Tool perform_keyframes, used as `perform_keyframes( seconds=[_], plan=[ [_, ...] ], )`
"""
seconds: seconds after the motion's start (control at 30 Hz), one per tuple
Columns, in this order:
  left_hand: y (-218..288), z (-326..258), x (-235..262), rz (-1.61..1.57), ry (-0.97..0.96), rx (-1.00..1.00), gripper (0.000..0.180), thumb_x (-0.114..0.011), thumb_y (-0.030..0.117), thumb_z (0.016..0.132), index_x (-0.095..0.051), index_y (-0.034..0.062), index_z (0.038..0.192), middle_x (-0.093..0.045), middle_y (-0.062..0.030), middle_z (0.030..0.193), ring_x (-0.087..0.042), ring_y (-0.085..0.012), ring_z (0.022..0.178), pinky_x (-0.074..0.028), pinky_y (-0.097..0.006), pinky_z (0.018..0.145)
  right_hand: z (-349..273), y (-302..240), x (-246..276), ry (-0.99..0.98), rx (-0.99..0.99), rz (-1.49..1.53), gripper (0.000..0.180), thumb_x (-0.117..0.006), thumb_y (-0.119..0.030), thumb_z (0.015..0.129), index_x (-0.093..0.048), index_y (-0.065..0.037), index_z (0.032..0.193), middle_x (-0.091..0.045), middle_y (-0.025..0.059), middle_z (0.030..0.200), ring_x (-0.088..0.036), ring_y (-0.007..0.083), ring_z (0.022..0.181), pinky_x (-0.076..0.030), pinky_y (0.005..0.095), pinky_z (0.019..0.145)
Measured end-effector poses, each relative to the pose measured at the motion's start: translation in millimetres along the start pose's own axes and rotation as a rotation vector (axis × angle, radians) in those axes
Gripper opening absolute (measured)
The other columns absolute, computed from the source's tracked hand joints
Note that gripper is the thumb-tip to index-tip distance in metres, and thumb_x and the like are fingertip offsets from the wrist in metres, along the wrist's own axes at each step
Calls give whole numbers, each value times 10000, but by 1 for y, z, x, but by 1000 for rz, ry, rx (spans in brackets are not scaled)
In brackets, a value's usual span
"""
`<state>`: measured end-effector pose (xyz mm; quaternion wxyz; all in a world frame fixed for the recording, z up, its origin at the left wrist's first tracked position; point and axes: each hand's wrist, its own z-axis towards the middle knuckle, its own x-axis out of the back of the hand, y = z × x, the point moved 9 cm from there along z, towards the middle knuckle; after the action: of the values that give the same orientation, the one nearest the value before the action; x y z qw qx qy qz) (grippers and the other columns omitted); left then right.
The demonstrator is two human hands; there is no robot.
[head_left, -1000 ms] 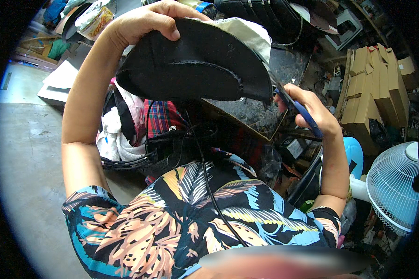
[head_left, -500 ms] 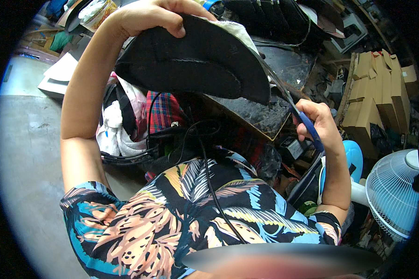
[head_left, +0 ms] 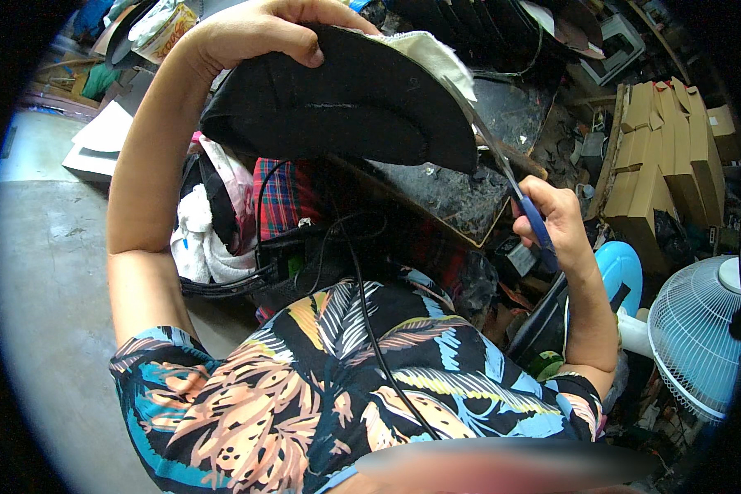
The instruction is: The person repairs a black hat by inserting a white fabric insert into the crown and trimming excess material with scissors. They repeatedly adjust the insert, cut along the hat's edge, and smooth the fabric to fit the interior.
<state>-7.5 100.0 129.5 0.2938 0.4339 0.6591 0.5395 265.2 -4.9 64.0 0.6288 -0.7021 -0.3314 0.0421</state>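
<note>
My left hand (head_left: 284,33) grips a black half-moon fabric piece (head_left: 337,107) by its upper edge, thumb on the near face and the other fingers mostly hidden behind. White cloth (head_left: 432,56) backs the piece and sticks out past its upper right edge, with a loose frayed end. My right hand (head_left: 556,216) is closed around the blue handles of a pair of scissors (head_left: 502,160). Their blades point up and left along the right edge of the black piece, beside the white cloth. Whether the blades are closed on cloth is hard to see.
Below the piece stands a dark, worn work surface (head_left: 457,193). Cardboard pieces (head_left: 663,156) are stacked on the right, above a white-and-blue fan (head_left: 696,329). Pink and white cloths (head_left: 210,239) lie near my left arm. A black cable (head_left: 366,305) runs down my front.
The white cloth's end now stands out farther beyond the black edge. My right hand and the scissors have shifted slightly left and down; the left hand keeps its hold.
</note>
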Motion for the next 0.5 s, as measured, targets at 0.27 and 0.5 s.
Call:
perform_keyframes(
  seconds=[0.27, 0.5],
  plan=[
    [-1, 11, -7, 79, -54, 28, 550, -638, -14, 803, -517, -100, 1332, -650, -132, 1228, -600, -150, 1084, -469, -286, 971, 9, -12, 2, -51, 160, -230, 635, -768, -599, 744, -569, -3, 840, -516, 3, 699, -514, 74, 623, -389, 223, 560],
    [6, 14, -9, 232, -51, -4, 541, -655, 10, 807, -525, -102, 1320, -654, -130, 1216, -593, -142, 1062, -474, -278, 949, 7, -10, 2, -141, 63, 58, 423, -833, -300, 722, -586, 11, 867, -514, 9, 711, -477, 91, 625, -404, 256, 584]
  ],
)
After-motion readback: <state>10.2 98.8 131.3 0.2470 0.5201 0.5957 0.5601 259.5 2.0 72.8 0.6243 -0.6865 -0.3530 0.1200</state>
